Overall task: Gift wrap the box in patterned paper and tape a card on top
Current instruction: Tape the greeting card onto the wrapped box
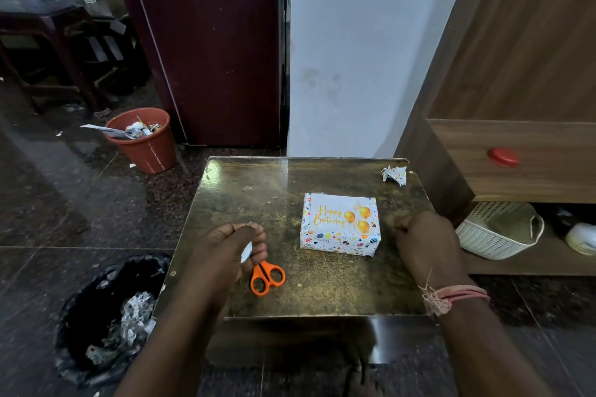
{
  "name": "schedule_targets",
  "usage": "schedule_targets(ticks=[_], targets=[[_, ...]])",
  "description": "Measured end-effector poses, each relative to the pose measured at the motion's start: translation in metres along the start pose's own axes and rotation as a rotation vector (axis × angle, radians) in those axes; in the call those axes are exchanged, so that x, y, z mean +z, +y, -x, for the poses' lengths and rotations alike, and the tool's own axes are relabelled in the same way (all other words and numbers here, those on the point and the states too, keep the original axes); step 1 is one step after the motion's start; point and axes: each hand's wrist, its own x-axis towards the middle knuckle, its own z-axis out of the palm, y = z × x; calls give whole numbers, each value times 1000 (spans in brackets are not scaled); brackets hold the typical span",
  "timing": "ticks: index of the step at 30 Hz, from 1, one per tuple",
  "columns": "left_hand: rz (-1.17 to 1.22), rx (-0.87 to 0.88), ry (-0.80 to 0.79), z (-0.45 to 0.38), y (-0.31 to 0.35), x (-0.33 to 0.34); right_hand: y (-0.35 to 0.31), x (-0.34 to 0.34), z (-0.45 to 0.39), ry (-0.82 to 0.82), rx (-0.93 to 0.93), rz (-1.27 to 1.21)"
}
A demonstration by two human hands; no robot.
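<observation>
The wrapped box (338,243) lies on the small brown table (258,196), covered in white patterned paper. A "Happy Birthday" card (335,214) with gold balloons lies flat on its top. My left hand (230,250) hovers left of the box, fingers curled round a small white thing, perhaps a tape roll (246,251). Orange-handled scissors (267,277) lie on the table just under that hand. My right hand (422,238) sits right of the box with fingers curled, and I see nothing in it.
A crumpled scrap of patterned paper (395,174) lies at the table's far right corner. A black bag (106,316) with paper scraps sits on the floor at left, an orange bin (143,138) beyond it. A white basket (498,230) stands under the wooden unit at right.
</observation>
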Motion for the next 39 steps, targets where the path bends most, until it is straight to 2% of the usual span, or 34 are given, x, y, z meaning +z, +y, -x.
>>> schedule_targets(ticks=[4,7,10,12,16,25,30,35,39], targets=[[-3,8,-7,-1,-1,-3,-2,3,0,-16,15,31],[11,10,-3,-2,-1,-6,5,1,-4,-17,27,-129],[26,12,4,-5,0,-8,9,-3,-4,-4,119,-375],[28,15,3,-5,0,-7,10,-2,-6,25,121,-425],[10,15,-5,-4,0,-4,12,2,-8,43,83,-391],[-21,12,5,-4,0,-6,9,-1,-9,-49,71,-300],[-32,1,4,-6,0,-6,12,-5,-8,-37,6,-181],[-40,7,-2,-6,-1,-6,20,1,-12,62,-47,-21],[-34,4,-7,-5,-1,-7,15,10,-17,11,-25,-21]])
